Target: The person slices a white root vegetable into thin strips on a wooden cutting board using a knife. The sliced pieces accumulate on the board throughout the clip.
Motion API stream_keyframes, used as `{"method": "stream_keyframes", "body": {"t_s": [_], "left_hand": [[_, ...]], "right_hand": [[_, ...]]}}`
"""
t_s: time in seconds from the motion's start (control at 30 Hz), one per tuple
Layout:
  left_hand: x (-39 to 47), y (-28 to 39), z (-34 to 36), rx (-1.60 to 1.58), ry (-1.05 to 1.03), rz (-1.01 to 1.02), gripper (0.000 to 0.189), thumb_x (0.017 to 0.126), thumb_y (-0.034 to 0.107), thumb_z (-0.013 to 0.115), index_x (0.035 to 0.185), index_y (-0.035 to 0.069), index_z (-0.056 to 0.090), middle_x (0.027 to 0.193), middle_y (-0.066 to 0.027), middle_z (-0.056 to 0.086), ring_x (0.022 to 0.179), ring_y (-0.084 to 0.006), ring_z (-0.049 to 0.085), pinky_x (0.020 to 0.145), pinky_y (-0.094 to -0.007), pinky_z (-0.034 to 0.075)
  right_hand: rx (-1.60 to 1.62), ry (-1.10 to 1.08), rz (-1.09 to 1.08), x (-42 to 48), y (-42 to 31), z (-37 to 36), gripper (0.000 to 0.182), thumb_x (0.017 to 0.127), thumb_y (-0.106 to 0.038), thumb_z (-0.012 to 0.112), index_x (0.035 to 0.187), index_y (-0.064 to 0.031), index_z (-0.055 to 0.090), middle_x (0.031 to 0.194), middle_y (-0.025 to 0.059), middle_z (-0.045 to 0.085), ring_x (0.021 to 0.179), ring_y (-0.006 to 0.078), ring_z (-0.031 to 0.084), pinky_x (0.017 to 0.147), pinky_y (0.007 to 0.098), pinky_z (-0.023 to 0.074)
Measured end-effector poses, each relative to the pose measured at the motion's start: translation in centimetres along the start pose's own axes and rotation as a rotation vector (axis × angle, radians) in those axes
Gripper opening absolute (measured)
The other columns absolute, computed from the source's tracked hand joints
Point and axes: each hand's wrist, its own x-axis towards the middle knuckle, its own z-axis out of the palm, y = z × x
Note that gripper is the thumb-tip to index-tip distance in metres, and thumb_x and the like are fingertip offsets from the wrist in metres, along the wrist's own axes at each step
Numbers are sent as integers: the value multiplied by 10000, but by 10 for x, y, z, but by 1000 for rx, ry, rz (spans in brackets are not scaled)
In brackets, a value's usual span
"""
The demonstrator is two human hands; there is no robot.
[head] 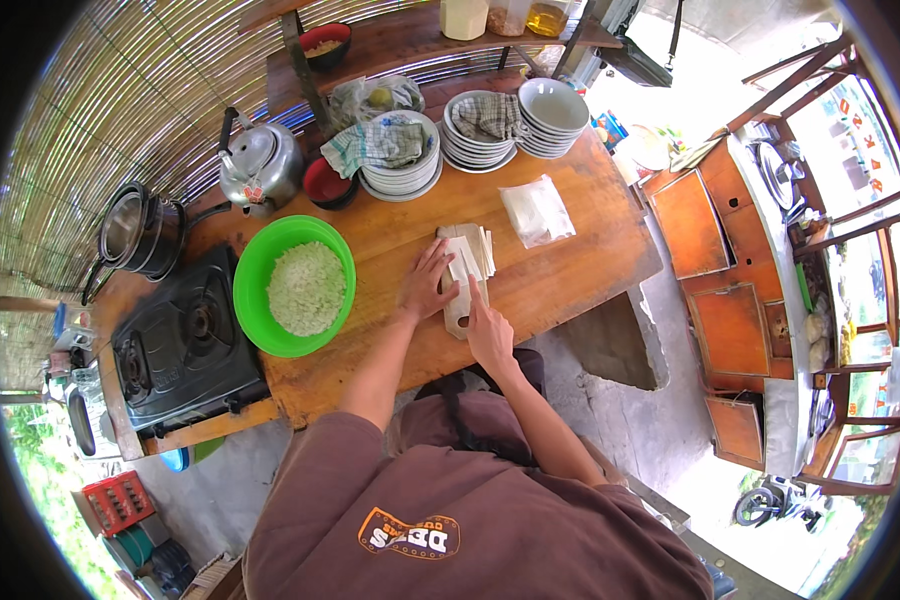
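A small wooden cutting board [457, 309] lies on the wooden table in front of me. On it rests a flat white sheet [461, 259], with thin white strips [488, 253] along its right side. My left hand [424, 281] lies over the board's left edge, fingers spread, the tips touching the white sheet. From the near right, my right hand [489, 330] reaches over the board, its index finger pointing along the sheet and the other fingers curled. Whether the curled fingers hold a thin blade cannot be made out. Beyond the board is a clear plastic packet [537, 211] of white sheets.
A green basin [295, 345] of white rice-like food stands left, beside a black gas stove [187, 337]. Behind are a kettle [261, 166], a red-and-black bowl [328, 182] and stacked white bowls [401, 180], [480, 154], [553, 112]. The table's right edge [654, 259] is worn.
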Motion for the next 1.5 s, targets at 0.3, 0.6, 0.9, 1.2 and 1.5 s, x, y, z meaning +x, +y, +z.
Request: {"method": "stream_keyframes", "body": {"t_s": [0.3,0.6,0.9,1.2,1.5], "left_hand": [[3,9,-11,-66,27,8,573,850,386,672,1303,54,556,1598,-103,343,1509,-223,245,1222,-433,221],[4,6,-14,-71,-20,10,603,860,435,655,1281,8,587,1611,-112,322,1515,-222,230,1231,-419,200],[2,1,-6,-43,21,48,617,875,443,632,1295,-7,584,1611,-125,318,1514,-235,230,1228,-416,203],[3,2,-7,-56,16,48,566,878,429,645,1228,-9,565,1602,-145,325,1513,-262,230,1218,-422,218],[3,0,-2,-14,21,54,523,895,440,626,1204,22,571,1598,-123,334,1508,-249,240,1216,-428,239]], "right_hand": [[-37,-4,-49,33,-9,11,700,956,-154,511,1589,-255,228,756,189,688,671,386,682,595,502,523],[-9,-64,-55,42,-12,8,751,948,-119,528,1602,-246,182,818,197,701,731,398,686,643,519,525],[3,-114,-38,50,-16,5,770,946,-125,538,1601,-269,158,846,238,692,764,443,677,665,533,528],[-4,-102,-27,39,-7,10,677,1011,-171,461,1593,-328,153,792,254,676,734,463,667,657,551,521],[-42,-103,1,24,-1,15,667,1018,-176,454,1587,-352,154,775,251,671,710,453,669,641,551,523]]}}
